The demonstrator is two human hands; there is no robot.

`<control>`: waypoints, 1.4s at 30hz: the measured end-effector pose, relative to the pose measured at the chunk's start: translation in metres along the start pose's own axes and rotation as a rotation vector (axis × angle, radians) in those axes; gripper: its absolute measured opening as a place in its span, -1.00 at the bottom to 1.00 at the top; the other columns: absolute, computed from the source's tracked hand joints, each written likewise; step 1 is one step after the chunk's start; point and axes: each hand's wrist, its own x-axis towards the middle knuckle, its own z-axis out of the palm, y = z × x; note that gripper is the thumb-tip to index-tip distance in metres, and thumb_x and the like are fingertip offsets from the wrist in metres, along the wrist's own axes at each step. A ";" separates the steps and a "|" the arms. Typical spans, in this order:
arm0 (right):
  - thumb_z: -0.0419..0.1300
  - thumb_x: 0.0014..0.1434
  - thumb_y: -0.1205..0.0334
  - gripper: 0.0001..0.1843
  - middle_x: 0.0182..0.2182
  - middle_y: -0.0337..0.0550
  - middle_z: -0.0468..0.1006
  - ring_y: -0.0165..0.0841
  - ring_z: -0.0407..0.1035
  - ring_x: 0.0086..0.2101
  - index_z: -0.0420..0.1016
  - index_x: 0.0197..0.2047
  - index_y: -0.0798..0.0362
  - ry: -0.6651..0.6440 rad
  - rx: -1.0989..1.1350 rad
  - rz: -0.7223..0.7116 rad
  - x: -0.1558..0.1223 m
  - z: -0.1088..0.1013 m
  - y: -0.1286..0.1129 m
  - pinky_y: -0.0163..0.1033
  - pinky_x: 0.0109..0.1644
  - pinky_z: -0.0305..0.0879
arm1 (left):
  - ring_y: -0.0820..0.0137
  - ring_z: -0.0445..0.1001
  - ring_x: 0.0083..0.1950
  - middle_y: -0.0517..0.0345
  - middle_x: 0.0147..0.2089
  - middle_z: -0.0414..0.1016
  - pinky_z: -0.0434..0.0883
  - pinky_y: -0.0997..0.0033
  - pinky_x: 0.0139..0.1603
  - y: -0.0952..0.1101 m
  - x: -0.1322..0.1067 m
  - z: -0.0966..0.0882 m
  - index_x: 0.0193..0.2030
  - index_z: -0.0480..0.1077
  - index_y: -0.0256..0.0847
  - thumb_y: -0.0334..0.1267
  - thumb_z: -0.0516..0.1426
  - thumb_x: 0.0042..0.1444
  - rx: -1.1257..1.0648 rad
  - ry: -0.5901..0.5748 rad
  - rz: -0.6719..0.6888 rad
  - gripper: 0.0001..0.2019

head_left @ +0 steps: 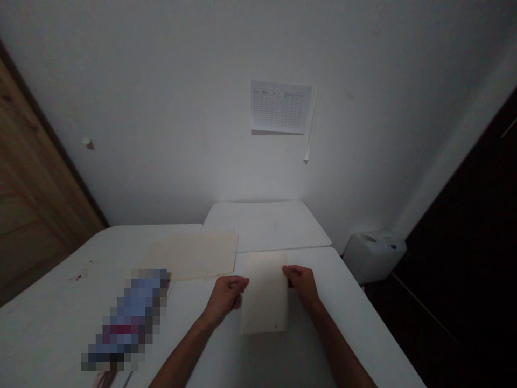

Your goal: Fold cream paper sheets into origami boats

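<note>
Between my hands is a cream-coloured rectangular sheet (265,296), taller than it is wide, with a small dark mark near its lower right corner. Thumb and fingers of my left hand (228,293) are closed in a pinch at its left edge. My right hand (301,280) pinches the opposite edge, near the upper right corner. Whether it is one layer or folded, I cannot tell. Left of it, more cream sheet material (197,253) lies flat on the white table (194,323).
A blurred-out bluish object (133,315) lies on the table at left. Behind, a white panel (266,223) adjoins the table near the wall. A printed page (280,108) hangs on the wall. Right of the table stands a whitish container (374,258); a wooden door (36,178) is at left.
</note>
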 end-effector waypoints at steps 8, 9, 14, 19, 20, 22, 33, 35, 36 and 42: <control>0.31 -0.18 -0.26 -0.44 -0.53 -0.08 0.58 -0.28 0.45 -0.52 0.61 -0.43 0.15 0.043 -0.051 -0.008 0.000 0.000 -0.004 -0.27 -0.48 0.38 | 0.55 0.06 -0.78 0.35 -0.80 0.18 -0.09 0.53 -0.70 0.000 0.000 0.002 -0.51 0.39 -0.26 0.18 0.20 -0.09 -0.005 -0.018 -0.008 -0.55; 0.31 -0.18 -0.25 -0.44 -0.53 -0.08 0.59 -0.28 0.45 -0.52 0.61 -0.42 0.15 0.044 -0.053 -0.008 0.000 0.000 -0.004 -0.28 -0.49 0.37 | 0.56 0.06 -0.78 0.35 -0.80 0.18 -0.10 0.53 -0.70 0.000 0.000 0.003 -0.52 0.39 -0.26 0.17 0.21 -0.10 -0.004 -0.025 -0.010 -0.55; 0.29 -0.15 -0.26 -0.42 -0.53 -0.11 0.58 -0.30 0.44 -0.52 0.62 -0.38 0.17 0.029 -0.042 -0.010 -0.001 0.000 -0.006 -0.27 -0.47 0.39 | 0.56 0.09 -0.77 0.35 -0.79 0.18 -0.08 0.54 -0.69 -0.002 0.001 0.002 -0.53 0.39 -0.26 0.17 0.23 -0.13 0.004 -0.031 -0.005 -0.55; 0.30 -0.15 -0.27 -0.40 -0.54 -0.10 0.57 -0.29 0.44 -0.53 0.62 -0.39 0.19 -0.023 -0.019 0.004 -0.001 0.003 -0.002 -0.23 -0.45 0.41 | 0.56 0.07 -0.77 0.35 -0.80 0.17 -0.08 0.53 -0.68 -0.001 0.002 0.000 -0.56 0.36 -0.25 0.18 0.21 -0.11 0.007 -0.007 0.005 -0.54; 0.31 -0.17 -0.26 -0.40 -0.55 -0.09 0.57 -0.29 0.44 -0.53 0.62 -0.40 0.19 -0.021 -0.021 0.003 -0.001 0.002 -0.001 -0.23 -0.46 0.41 | 0.56 0.07 -0.77 0.36 -0.81 0.16 -0.08 0.53 -0.68 -0.001 0.002 0.000 -0.56 0.36 -0.25 0.18 0.21 -0.11 0.007 -0.006 0.006 -0.54; 0.32 -0.18 -0.26 -0.41 -0.55 -0.08 0.57 -0.29 0.44 -0.53 0.62 -0.41 0.19 -0.012 -0.028 -0.006 0.001 0.002 0.001 -0.24 -0.47 0.40 | 0.55 0.08 -0.77 0.36 -0.81 0.16 -0.08 0.53 -0.69 -0.001 0.002 0.001 -0.56 0.36 -0.25 0.19 0.20 -0.11 0.008 -0.006 0.007 -0.54; 0.32 -0.15 -0.21 -0.45 -0.50 -0.06 0.60 -0.28 0.45 -0.51 0.63 -0.37 0.17 0.020 -0.036 -0.036 0.004 -0.003 0.005 -0.26 -0.45 0.38 | 0.56 0.08 -0.78 0.36 -0.78 0.15 -0.08 0.53 -0.70 0.002 -0.002 0.004 -0.61 0.31 -0.23 0.22 0.23 -0.17 0.045 -0.058 -0.002 -0.50; 0.31 -0.12 -0.23 -0.44 -0.51 -0.09 0.59 -0.30 0.44 -0.52 0.63 -0.36 0.17 0.008 -0.025 -0.027 0.002 -0.002 0.004 -0.26 -0.45 0.38 | 0.55 0.09 -0.77 0.36 -0.78 0.16 -0.07 0.53 -0.70 0.001 -0.001 0.003 -0.60 0.32 -0.23 0.23 0.22 -0.17 0.048 -0.047 0.000 -0.51; 0.29 -0.10 -0.23 -0.44 -0.52 -0.11 0.58 -0.31 0.43 -0.53 0.63 -0.35 0.17 -0.005 -0.020 -0.019 0.002 -0.002 0.004 -0.26 -0.46 0.38 | 0.54 0.10 -0.77 0.36 -0.79 0.16 -0.07 0.53 -0.70 0.001 0.000 0.003 -0.59 0.33 -0.23 0.23 0.22 -0.16 0.048 -0.037 0.001 -0.51; 0.33 -0.15 -0.22 -0.44 -0.53 -0.10 0.58 -0.32 0.42 -0.54 0.62 -0.38 0.19 -0.036 -0.013 -0.011 0.003 -0.001 0.007 -0.26 -0.45 0.38 | 0.55 0.08 -0.77 0.35 -0.81 0.15 -0.08 0.53 -0.68 0.000 0.001 0.001 -0.59 0.32 -0.22 0.22 0.21 -0.14 0.056 0.007 0.013 -0.52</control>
